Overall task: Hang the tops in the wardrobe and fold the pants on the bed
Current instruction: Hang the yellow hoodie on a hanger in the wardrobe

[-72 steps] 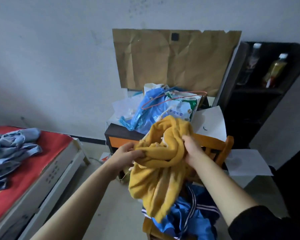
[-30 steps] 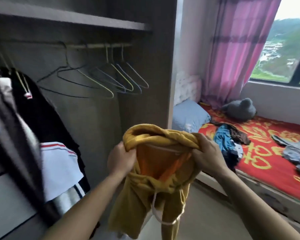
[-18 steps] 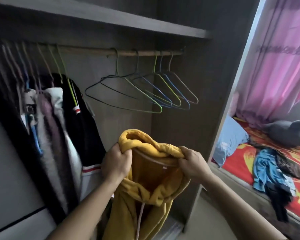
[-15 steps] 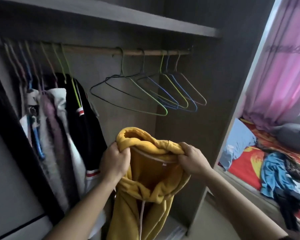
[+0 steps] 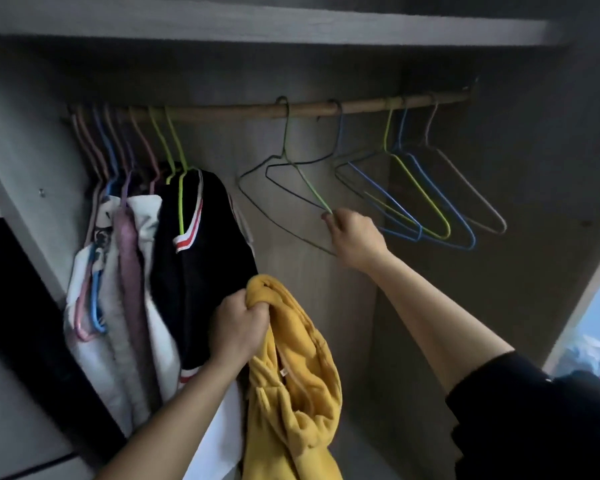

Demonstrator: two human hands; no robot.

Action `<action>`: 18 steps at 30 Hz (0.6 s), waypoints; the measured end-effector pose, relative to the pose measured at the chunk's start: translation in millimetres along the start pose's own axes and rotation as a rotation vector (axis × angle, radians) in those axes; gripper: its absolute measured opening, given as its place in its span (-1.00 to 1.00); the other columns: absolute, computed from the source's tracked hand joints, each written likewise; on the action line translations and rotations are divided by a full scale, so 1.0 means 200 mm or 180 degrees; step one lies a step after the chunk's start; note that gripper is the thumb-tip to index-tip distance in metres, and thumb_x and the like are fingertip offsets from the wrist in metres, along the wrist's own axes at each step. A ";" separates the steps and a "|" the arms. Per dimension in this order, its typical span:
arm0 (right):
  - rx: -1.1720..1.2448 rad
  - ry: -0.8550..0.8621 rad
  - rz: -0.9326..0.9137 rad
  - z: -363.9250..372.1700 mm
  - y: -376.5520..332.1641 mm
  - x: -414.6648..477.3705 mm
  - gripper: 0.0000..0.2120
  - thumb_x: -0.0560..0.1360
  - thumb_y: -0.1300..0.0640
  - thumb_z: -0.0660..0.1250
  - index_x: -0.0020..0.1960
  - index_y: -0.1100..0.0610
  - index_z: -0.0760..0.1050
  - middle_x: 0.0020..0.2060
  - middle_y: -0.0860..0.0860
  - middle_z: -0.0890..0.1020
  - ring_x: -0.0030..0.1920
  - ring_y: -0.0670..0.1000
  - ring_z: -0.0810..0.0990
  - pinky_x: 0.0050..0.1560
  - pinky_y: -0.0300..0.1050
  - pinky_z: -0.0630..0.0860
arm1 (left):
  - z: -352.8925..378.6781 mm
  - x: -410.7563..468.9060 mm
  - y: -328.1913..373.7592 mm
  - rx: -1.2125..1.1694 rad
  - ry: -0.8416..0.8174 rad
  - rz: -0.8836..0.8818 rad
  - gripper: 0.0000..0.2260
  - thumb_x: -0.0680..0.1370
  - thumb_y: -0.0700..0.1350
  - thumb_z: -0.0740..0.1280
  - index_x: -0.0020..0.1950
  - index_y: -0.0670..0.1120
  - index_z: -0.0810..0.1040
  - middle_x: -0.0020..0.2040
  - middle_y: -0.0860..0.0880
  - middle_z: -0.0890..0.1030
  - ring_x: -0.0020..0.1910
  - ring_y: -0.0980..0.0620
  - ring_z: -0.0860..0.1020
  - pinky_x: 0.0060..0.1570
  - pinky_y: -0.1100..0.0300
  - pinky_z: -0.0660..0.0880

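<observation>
A yellow hoodie [image 5: 291, 379] hangs bunched from my left hand [image 5: 238, 329], which grips its upper edge in a fist, low in front of the open wardrobe. My right hand [image 5: 355, 237] is raised to the first empty wire hanger [image 5: 284, 183], a green and dark one, and pinches its lower right end. That hanger hooks over the wooden rail [image 5: 326, 107]. Several more bare wire hangers [image 5: 426, 206], blue, green and grey, hang to the right of it.
Hung clothes fill the rail's left end: a black top with red and white trim [image 5: 201, 258], white and mauve garments [image 5: 125, 271]. A shelf [image 5: 257, 26] runs above the rail. A strip of the bed [image 5: 596, 351] shows at the far right.
My right hand has let go of the hoodie and reached up to the nearest empty hanger. The left hand alone now holds the hoodie, which hangs lower. The view has closed in on the wardrobe.
</observation>
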State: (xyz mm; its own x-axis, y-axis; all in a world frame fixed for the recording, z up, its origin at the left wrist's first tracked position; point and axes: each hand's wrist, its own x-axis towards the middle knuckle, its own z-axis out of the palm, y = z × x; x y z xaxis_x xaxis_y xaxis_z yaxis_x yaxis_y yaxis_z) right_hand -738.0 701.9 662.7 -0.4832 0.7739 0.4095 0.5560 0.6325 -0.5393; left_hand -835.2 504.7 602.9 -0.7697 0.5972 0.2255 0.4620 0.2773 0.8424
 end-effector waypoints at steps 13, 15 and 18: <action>0.1245 0.1350 -0.0082 0.25 0.45 -0.76 -0.83 0.62 -0.14 0.17 0.04 -0.04 0.34 -0.39 -0.10 0.49 -0.38 -0.04 0.52 -0.34 -0.05 0.44 | 0.07 0.01 -0.05 0.0046 -0.0050 0.0093 -0.71 0.55 -0.11 0.21 -0.33 -0.11 0.57 -0.37 -0.04 0.61 -0.34 -0.04 0.57 -0.34 0.17 0.47; 0.1600 0.1280 0.0285 0.27 0.47 -0.92 -0.89 0.58 -0.12 0.29 0.06 -0.16 0.39 -0.31 -0.05 0.56 -0.30 -0.04 0.58 -0.25 0.09 0.55 | 0.09 -0.02 -0.06 0.0115 -0.0226 0.0184 -0.72 0.55 -0.13 0.22 -0.34 -0.11 0.56 -0.38 -0.04 0.60 -0.37 -0.03 0.56 -0.39 0.21 0.41; 0.2033 0.1446 0.0562 0.20 0.45 -1.09 -0.78 0.57 -0.12 0.30 0.21 -0.31 0.44 -0.21 0.01 0.59 -0.20 0.01 0.61 -0.08 0.07 0.60 | 0.14 -0.08 -0.10 0.0260 -0.0565 0.0353 -0.74 0.53 -0.16 0.23 -0.37 -0.12 0.51 -0.42 -0.04 0.57 -0.41 -0.03 0.53 -0.44 0.24 0.34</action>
State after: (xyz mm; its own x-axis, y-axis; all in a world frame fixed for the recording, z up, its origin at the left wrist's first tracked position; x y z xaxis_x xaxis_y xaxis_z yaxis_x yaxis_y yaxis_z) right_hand -609.2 589.8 496.0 -0.0252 0.8854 0.4642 0.0378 0.4649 -0.8846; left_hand -819.8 511.3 569.0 -0.6259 0.7486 0.2187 0.5791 0.2583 0.7732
